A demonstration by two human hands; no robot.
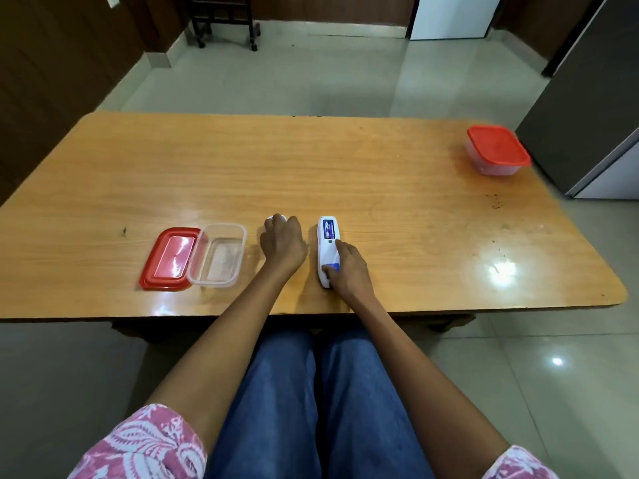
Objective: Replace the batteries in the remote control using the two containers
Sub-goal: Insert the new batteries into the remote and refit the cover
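A white remote control (326, 243) lies face down on the wooden table (311, 167), its battery bay open with blue batteries (328, 229) showing at the far end. My right hand (347, 267) holds the remote's near end, thumb and fingers round it. My left hand (284, 242) lies just left of the remote, fingers curled over a small white piece (276, 218), apparently the battery cover, mostly hidden. A clear rectangular container (218, 255) stands open to the left, with its red lid (169, 259) beside it.
A second clear container with a red lid on (498, 150) stands at the table's far right corner. A grey cabinet (587, 98) stands right of the table. My legs in blue trousers (318, 402) are under the near table edge.
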